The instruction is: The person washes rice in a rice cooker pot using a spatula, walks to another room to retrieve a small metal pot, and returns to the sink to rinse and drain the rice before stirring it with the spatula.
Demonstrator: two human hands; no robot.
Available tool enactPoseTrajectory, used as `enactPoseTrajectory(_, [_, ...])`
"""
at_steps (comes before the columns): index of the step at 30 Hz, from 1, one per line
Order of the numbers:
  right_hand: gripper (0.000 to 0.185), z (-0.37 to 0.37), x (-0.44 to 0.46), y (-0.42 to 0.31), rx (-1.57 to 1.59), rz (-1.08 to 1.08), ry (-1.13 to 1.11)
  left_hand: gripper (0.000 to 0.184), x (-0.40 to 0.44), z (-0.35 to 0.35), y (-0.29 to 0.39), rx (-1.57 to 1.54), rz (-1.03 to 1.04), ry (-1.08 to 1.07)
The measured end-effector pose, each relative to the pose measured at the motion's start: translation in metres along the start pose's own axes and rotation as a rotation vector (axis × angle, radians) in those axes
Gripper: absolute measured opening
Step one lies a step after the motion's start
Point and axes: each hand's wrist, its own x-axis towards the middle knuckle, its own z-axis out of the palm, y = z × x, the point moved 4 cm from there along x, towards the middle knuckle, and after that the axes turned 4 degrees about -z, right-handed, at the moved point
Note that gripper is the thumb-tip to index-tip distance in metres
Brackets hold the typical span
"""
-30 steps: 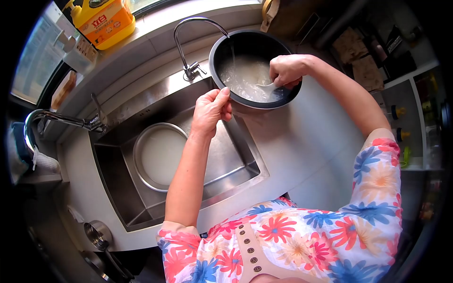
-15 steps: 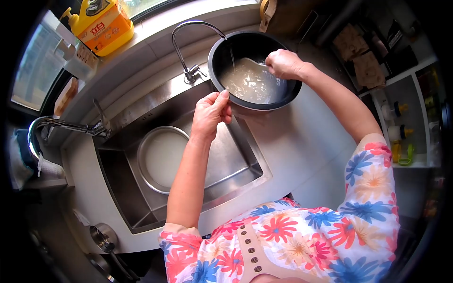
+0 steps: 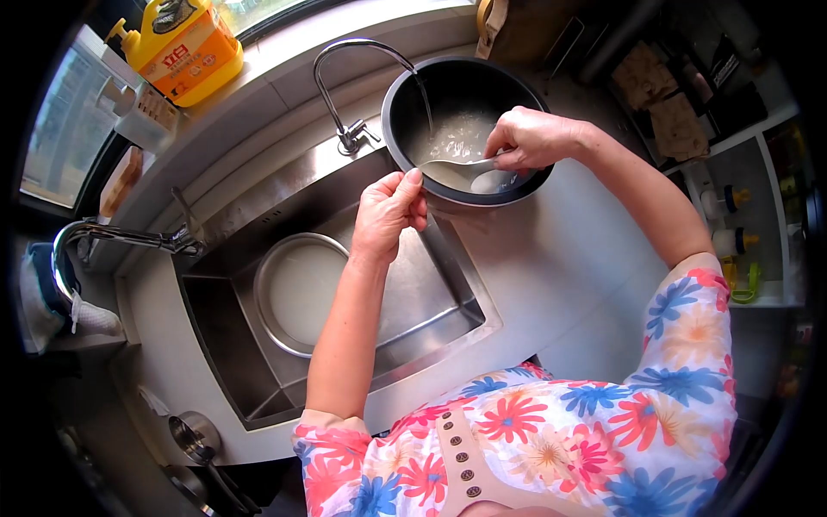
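A dark rice-cooker inner pot [image 3: 401, 86] sits on the counter at the sink's right corner, holding cloudy water [image 3: 457, 138] with pale bits in it. My left hand [image 3: 389, 211] pinches the pot's near left rim between thumb and fingers. Inside the pot, my right hand [image 3: 536, 142] is closed on the handle of a pale rice paddle [image 3: 465, 166], its blade pointing left near the front rim. From a slim curved faucet [image 3: 366, 43], a thin stream of water falls into the pot.
Left of the pot is a steel sink [image 3: 422, 297] with a round metal basin [image 3: 297, 289] of whitish liquid. A larger faucet [image 3: 112, 228] stands at the far left. A yellow detergent jug [image 3: 194, 52] is on the sill. Metal ladles [image 3: 196, 438] lie at lower left.
My right hand has moved slightly right and down, drawing the rice paddle toward the pot's near side and turning its blade more edge-on. My left hand stays on the rim.
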Motion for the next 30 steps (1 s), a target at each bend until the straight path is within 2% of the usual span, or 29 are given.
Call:
enactPoseTrajectory(2, [0.020, 0.007, 0.007, 0.005, -0.057, -0.015, -0.019, 0.026, 0.001, 0.000, -0.001, -0.003, 0.002, -0.008])
enactPoseTrajectory(5, [0.016, 0.008, 0.013, 0.014, -0.415, 0.026, 0.116, 0.025, 0.002, -0.001, -0.002, 0.000, 0.001, -0.019])
enactPoseTrajectory(11, [0.014, -0.016, 0.020, 0.030, -0.576, 0.205, 0.259, 0.028, 0.001, 0.000, -0.001, -0.005, 0.012, -0.017])
enactPoseTrajectory(16, [0.018, -0.037, 0.016, 0.037, -0.539, 0.208, 0.460, 0.028, 0.000, 0.000, -0.001, -0.004, 0.002, -0.014])
enactPoseTrajectory(20, [0.019, -0.021, 0.030, 0.039, -0.597, 0.209, 0.317, 0.027, 0.003, 0.000, -0.001, 0.005, 0.005, -0.021])
enactPoseTrajectory(25, [0.014, -0.001, 0.024, 0.034, -0.467, -0.005, 0.190, 0.027, 0.001, -0.002, -0.001, 0.009, -0.011, -0.020])
enactPoseTrajectory(30, [0.016, 0.007, 0.010, 0.022, -0.359, -0.020, -0.008, 0.025, 0.002, -0.003, 0.000, 0.011, -0.035, -0.044])
